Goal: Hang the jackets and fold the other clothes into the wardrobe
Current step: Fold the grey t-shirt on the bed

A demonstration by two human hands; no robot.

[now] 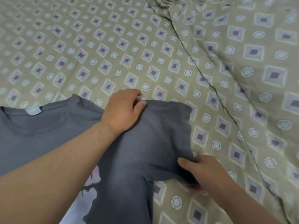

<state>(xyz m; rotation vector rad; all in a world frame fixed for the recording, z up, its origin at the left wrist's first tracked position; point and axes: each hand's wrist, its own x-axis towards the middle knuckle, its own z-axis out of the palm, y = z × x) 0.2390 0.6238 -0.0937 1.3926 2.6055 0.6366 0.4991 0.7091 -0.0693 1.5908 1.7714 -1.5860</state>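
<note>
A grey T-shirt (155,139) with a pale print on its front lies spread on the bed, its collar and light blue label at the left. My left hand (124,109) pinches the shoulder seam at the top of the right sleeve. My right hand (205,173) grips the lower edge of that same sleeve, fingers curled round the fabric. The sleeve is lifted slightly between the two hands. My left forearm crosses over the shirt's body and hides part of it.
The bed is covered by an olive sheet (113,54) patterned with squares and circles. A matching blanket or duvet (250,62) lies rumpled along the right side, its edge running diagonally. No jackets or wardrobe are in view.
</note>
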